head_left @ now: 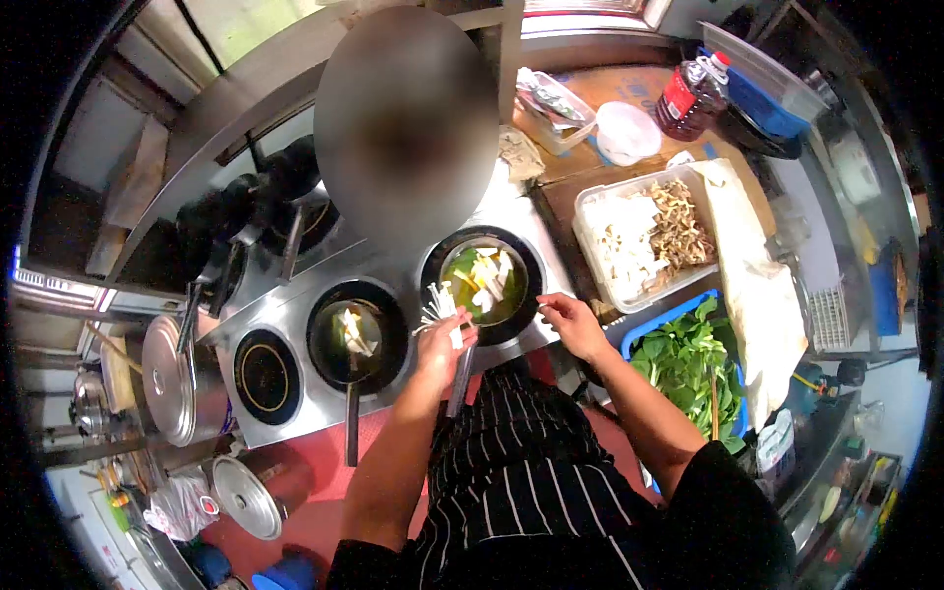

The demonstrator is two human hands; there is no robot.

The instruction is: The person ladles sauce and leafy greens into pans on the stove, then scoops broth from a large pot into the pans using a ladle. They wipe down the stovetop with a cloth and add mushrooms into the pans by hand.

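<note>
My left hand (pixel 444 344), palm up at the near left rim of the right-hand frying pan (pixel 536 270), holds a small bunch of thin white enoki mushrooms (pixel 436 303). In that pan, pale strips (pixel 486 275) and some green leaf lie in yellowish liquid. My right hand (pixel 573 326) is beside the pan's right rim, thumb and fingertips pinched together; whatever may be between them is too small to make out. A second frying pan (pixel 393 334), on the burner to the left, holds similar pale pieces (pixel 352 332) in liquid.
A plastic tub (pixel 602 280) of white and brown cut mushrooms stands on the right, with a blue basket (pixel 629 339) of green leaves nearer me. A bare burner (pixel 265 375) is at the left. Pan handles (pixel 352 423) jut toward me. Large lidded pots (pixel 169 379) stand farther left.
</note>
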